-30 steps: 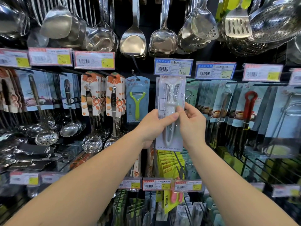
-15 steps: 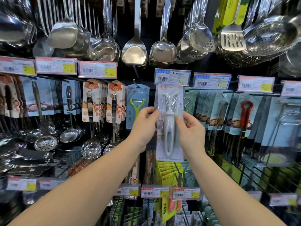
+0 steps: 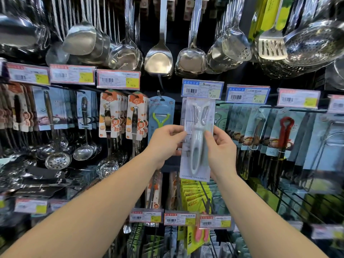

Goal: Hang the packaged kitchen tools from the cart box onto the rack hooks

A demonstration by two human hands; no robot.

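Observation:
A clear plastic pack holding a pale grey peeler [image 3: 197, 146] is held upright against the rack, its top edge just under the blue price tag [image 3: 202, 88] marked 7.20. My left hand [image 3: 163, 141] pinches the pack's left edge at mid height. My right hand [image 3: 219, 144] pinches its right edge, thumb on the front. The hook behind the tag is hidden by the pack. The cart box is out of view.
A green peeler on a blue card [image 3: 161, 119] hangs on the hook just left. Orange-carded tools [image 3: 136, 116] hang further left, blue-carded packs [image 3: 260, 127] to the right. Steel ladles and spatulas [image 3: 159, 60] hang above. Yellow packs [image 3: 195, 196] and price tags [image 3: 180, 218] sit below.
Both hands have kept hold of the peeler pack and drawn apart to its side edges; its top still sits just under the 7.20 tag. The view has tilted up.

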